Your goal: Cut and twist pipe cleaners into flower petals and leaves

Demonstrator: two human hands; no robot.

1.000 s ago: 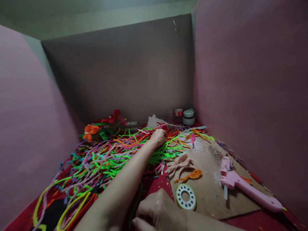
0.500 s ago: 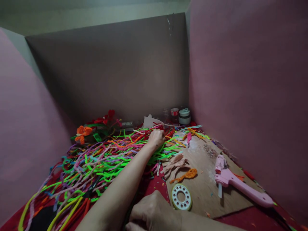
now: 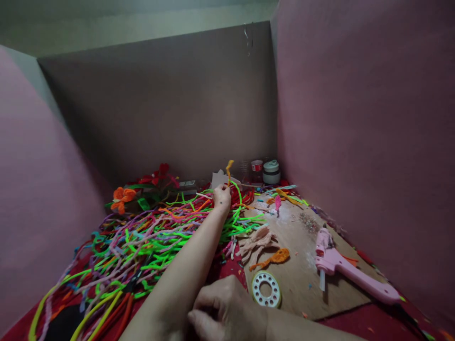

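Note:
My left hand (image 3: 222, 197) is stretched far forward over a big heap of coloured pipe cleaners (image 3: 149, 237). Its fingers are closed on an orange pipe cleaner (image 3: 229, 171), whose end sticks up above the heap. My right hand (image 3: 227, 310) rests low at the near edge, fingers curled shut; what it holds, if anything, is hidden. Just right of it lies a white ring with holes (image 3: 266, 289).
A brown board (image 3: 302, 279) carries a pink glue gun (image 3: 350, 272), an orange twisted piece (image 3: 275, 258) and a pale pink one (image 3: 258, 241). Pipe-cleaner flowers (image 3: 122, 196) and small jars (image 3: 270, 173) stand at the back. Pink walls (image 3: 355, 118) close in both sides.
My left hand has lifted off the heap and pulled an orange pipe cleaner upward. The view has shifted slightly left. My right hand has stayed in place.

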